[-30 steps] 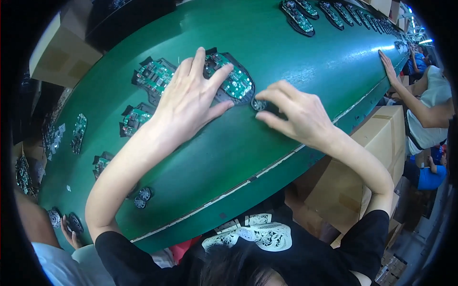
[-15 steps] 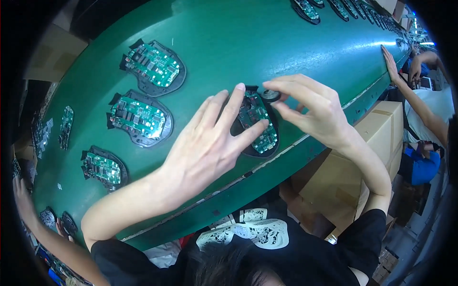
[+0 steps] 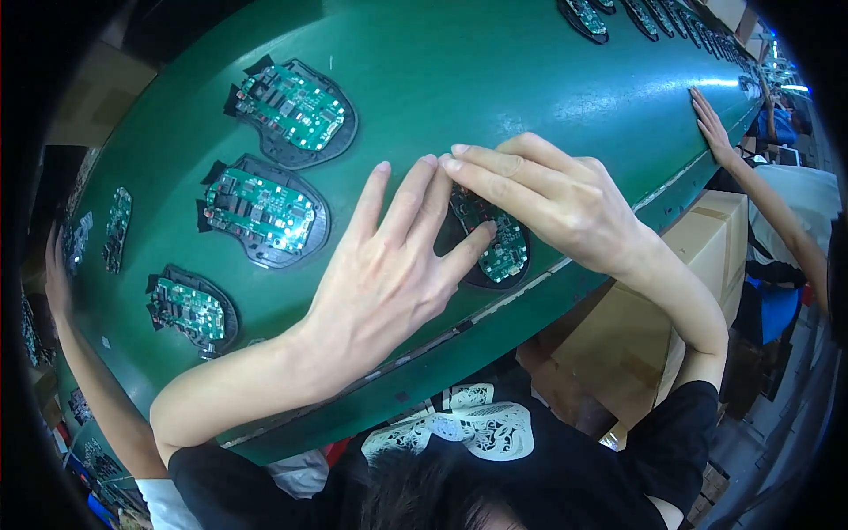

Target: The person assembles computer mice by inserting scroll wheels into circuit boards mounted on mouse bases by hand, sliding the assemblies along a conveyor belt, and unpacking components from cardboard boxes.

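Observation:
A black, rounded shell carrying a green circuit board [image 3: 505,254] lies near the bench's front edge, partly covered by both hands. With its thumb on the board and its fingers stretched toward the far end, my left hand [image 3: 380,256] steadies it. My right hand [image 3: 574,208] arches over the same shell, fingers pressed together, their tips meeting the left fingertips. Whatever those right fingers hold is hidden beneath them. To the left rest similar shells with boards: a far one [image 3: 300,115], a middle one [image 3: 263,212] and a near one [image 3: 190,309].
The green bench [image 3: 424,88] curves away to the right, where a row of more shells [image 3: 587,19] runs along its far side. A loose board [image 3: 117,230] lies far left. Cardboard boxes [image 3: 707,238] stand at the right. Other people's hands [image 3: 714,132] reach in on both sides.
My right hand has moved left with a small round black part, now hidden from sight, and its fingers have closed over the shell's far end. The other person's hand at left has moved up.

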{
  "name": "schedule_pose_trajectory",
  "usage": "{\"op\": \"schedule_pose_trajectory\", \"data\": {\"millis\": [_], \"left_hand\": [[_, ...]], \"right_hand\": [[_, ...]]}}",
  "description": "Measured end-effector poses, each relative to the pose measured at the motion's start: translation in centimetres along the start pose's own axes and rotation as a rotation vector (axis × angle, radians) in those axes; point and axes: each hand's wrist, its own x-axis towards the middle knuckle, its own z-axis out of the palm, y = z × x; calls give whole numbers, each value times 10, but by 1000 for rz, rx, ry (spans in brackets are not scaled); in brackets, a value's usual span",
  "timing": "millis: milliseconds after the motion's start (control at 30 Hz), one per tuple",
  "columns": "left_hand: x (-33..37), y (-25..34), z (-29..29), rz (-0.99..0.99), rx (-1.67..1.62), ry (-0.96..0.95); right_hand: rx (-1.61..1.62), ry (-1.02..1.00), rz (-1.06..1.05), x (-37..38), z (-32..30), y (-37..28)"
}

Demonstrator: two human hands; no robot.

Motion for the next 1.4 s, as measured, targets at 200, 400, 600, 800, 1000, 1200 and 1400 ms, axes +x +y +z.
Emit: {"op": "schedule_pose_trajectory", "data": {"millis": [200, 400, 600, 800, 1000, 1200, 1400], "left_hand": [[5, 0, -3, -13, -22, 4], [8, 1, 0, -18, -44, 34], [10, 1, 3, -15, 15, 47], [19, -1, 8, -8, 16, 52], [19, -2, 2, -10, -12, 53], [27, 0, -3, -1, -1, 10], [27, -1, -2, 11, 10, 2]], "right_hand": [[-89, -10, -15, 3, 3, -8], [-23, 45, 85, -1, -8, 0], [173, -16, 284, -10, -11, -18], [328, -64, 331, -13, -10, 1], [474, -141, 369, -3, -20, 11], [343, -119, 353, -3, -18, 13], [255, -221, 319, 6, -24, 18]]}}
